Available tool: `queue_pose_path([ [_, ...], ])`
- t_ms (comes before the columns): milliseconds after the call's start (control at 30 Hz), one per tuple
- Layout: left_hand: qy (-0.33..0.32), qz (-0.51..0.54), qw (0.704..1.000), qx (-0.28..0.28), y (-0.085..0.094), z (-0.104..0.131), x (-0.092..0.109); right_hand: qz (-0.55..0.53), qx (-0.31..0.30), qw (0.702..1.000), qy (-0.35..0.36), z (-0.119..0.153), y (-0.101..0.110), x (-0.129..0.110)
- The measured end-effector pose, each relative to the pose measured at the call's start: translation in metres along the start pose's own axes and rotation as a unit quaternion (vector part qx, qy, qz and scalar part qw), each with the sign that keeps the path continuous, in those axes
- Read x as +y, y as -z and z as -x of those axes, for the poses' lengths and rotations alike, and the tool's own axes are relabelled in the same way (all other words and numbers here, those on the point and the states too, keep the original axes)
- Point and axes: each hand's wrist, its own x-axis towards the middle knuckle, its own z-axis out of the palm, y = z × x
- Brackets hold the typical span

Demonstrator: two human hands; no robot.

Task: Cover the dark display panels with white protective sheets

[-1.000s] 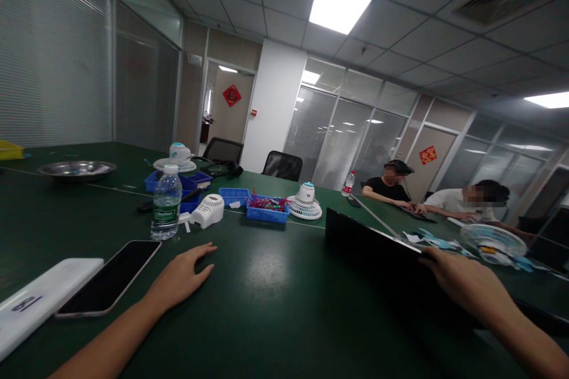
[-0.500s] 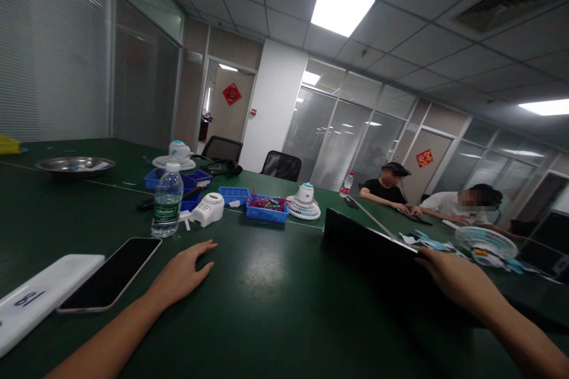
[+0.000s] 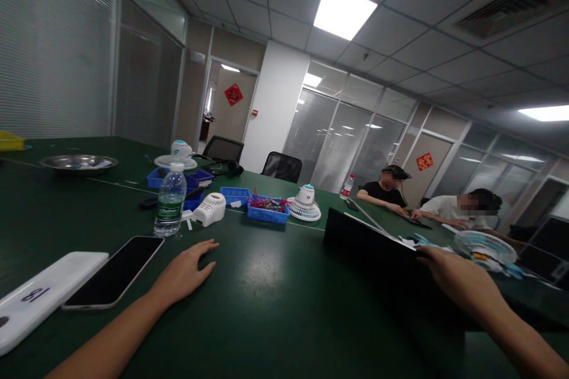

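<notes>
My left hand [image 3: 189,269] lies on the green table [image 3: 275,331] with its fingers stretched out and thumb apart, holding nothing. To its left are a black-screened smartphone [image 3: 116,272] and a white slab-like device [image 3: 48,296] marked with a handwritten number. My right hand [image 3: 462,275] grips the top edge of a thin, flat black panel [image 3: 377,260], which stands tilted on the table. Its fingertips are hidden behind the panel. Whether this is a laptop or another flat device I cannot tell.
Beyond my left hand stand a water bottle [image 3: 170,201], a white plastic housing [image 3: 210,209], a blue tray of coloured wires [image 3: 268,210] and a white fan part [image 3: 304,204]. A metal dish [image 3: 79,163] lies far left. Right: a clear basket [image 3: 484,249] and two seated people [image 3: 386,189].
The view has shifted very slightly. The lower right corner of the black panel shows a little more clearly against the table. My left hand keeps its place.
</notes>
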Motion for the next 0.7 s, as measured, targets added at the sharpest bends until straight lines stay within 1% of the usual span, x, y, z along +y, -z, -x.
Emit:
queue_pose_path([
  [67,0.000,0.000,1.000,-0.005,0.001,0.001,0.001,0.001,0.010,1.000,-0.008,0.001,-0.001,-0.001],
  [133,0.000,0.006,1.000,-0.009,0.003,0.001,0.002,-0.012,0.045,0.999,0.006,0.001,0.002,-0.001],
  [233,-0.003,0.015,1.000,-0.009,0.003,0.001,0.002,-0.038,0.083,0.995,0.045,0.001,0.016,-0.004],
  [300,-0.004,0.018,1.000,-0.004,0.002,0.000,0.001,-0.050,0.080,0.994,0.048,0.002,0.029,-0.007],
  [433,-0.003,0.019,1.000,0.000,-0.001,-0.003,-0.001,-0.080,0.062,0.994,0.030,0.009,0.052,-0.020],
  [500,-0.003,0.021,1.000,-0.001,-0.003,-0.004,0.000,-0.104,0.054,0.993,0.033,0.018,0.060,-0.033],
  [567,0.001,0.029,1.000,0.002,-0.003,-0.006,0.000,-0.135,0.041,0.989,0.040,0.030,0.068,-0.050],
  [633,0.011,0.047,0.999,0.010,-0.003,-0.007,0.002,-0.177,0.004,0.983,0.054,0.046,0.079,-0.073],
  [700,0.024,0.075,0.997,0.022,-0.002,-0.008,0.003,-0.228,-0.041,0.968,0.100,0.062,0.090,-0.098],
])
